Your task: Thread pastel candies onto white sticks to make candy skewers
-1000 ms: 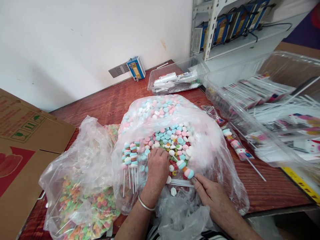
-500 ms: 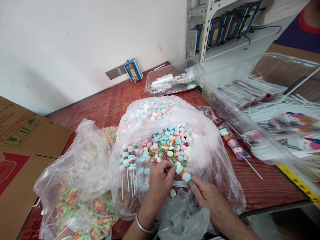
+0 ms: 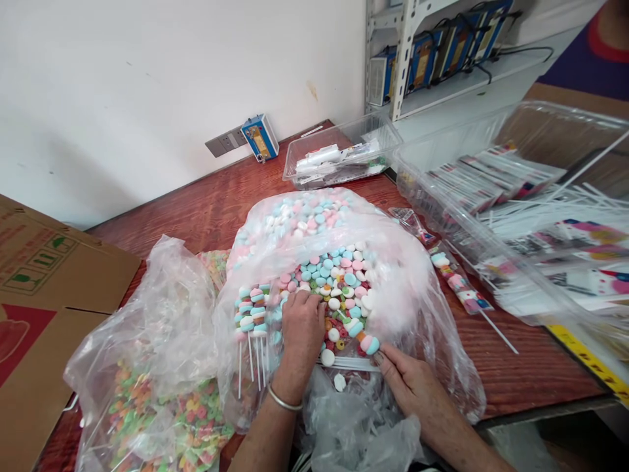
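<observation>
A person's bare hands work at a red-brown table [image 3: 531, 370], over an open clear bag [image 3: 400, 265] of loose candy [image 3: 327, 265]: pink, blue, white, w/ gummy rings [image 3: 341, 343] mixed in. R hand [image 3: 405, 377], thumb & finger together, pinches the near end of a part-filled skewer [image 3: 361, 336], which slants up & L above the candy, bare tip showing; spare sticks [image 3: 351, 363] lie just below. L hand [image 3: 302, 328], palm down, fingers bent into the candy; fingertips hidden, so can't tell if they're pinching anything. Several filled skewers [image 3: 251, 311] lie L of it, sticks toward the person. Step in hand, prob.: picking the next pc. for the skewer. Next move seems to call for 1 pc. lined up w/ the bare tip, R hand steady.
</observation>
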Tool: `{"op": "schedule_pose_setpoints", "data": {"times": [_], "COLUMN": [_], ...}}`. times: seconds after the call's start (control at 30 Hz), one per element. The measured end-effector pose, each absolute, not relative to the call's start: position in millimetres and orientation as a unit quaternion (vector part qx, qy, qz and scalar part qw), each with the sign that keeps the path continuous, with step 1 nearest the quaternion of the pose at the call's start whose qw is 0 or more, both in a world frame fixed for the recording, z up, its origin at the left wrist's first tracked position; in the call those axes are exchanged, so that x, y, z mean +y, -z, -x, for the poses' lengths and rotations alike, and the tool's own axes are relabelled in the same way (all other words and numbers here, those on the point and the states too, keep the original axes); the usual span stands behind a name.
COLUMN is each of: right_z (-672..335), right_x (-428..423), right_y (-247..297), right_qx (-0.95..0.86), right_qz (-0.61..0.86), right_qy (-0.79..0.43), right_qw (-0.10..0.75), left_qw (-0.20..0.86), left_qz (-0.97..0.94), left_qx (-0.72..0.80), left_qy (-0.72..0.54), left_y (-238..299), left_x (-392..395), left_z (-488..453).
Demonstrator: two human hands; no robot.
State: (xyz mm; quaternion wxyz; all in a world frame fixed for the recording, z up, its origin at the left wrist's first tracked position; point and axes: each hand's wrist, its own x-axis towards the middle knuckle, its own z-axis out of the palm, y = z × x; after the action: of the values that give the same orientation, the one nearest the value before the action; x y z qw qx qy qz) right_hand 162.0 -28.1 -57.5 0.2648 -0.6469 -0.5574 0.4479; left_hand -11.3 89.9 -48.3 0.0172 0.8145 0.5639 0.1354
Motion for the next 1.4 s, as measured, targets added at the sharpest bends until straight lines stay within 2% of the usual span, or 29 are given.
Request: {"op": "schedule_pose_setpoints", "data": {"times": [0.2,0.43,0.73,0.83,1.0,1.1,1.27,1.4], "right_z": [-163.7,-163.3,-162.8,-163.0,-163.3,-163.2,-162.4,-161.8], "right_x": [-28.8,-28.1,-28.2,-29.0,-29.1,-28.3,-29.5,-31.4], "right_y": [53.6,56.6,57.8,57.9,57.3,56.9,57.3,58.5], "right_qx": [-0.555,-0.554,-0.561,-0.561,-0.552,-0.549,-0.555,-0.558], "right_qz": [0.650,0.647,0.644,0.650,0.643,0.642,0.648,0.656], "right_qy": [-0.446,-0.442,-0.435,-0.421,-0.431,-0.439,-0.427,-0.408], "right_qw": [0.266,0.281,0.286,0.291,0.310,0.308,0.300,0.303], "left_qw": [-0.018,0.022,0.028,0.092,0.394,0.496,0.516,0.431], "left_qz": [-0.816,-0.803,-0.800,-0.778,-0.634,-0.581,-0.598,-0.667], "left_qx": [0.573,0.578,0.571,0.571,0.576,0.545,0.516,0.501], "left_qy": [-0.071,-0.145,-0.180,-0.243,-0.334,-0.346,-0.333,-0.343], "left_y": [43.9,51.1,59.7,55.4,42.6,39.4,38.2,35.0], "left_x": [87.6,81.6,92.0,88.3,82.5,80.7,71.6,61.1], "left_z": [-0.1,1.8,-4.5,-1.9,2.7,2.6,-0.4,-1.9]}}
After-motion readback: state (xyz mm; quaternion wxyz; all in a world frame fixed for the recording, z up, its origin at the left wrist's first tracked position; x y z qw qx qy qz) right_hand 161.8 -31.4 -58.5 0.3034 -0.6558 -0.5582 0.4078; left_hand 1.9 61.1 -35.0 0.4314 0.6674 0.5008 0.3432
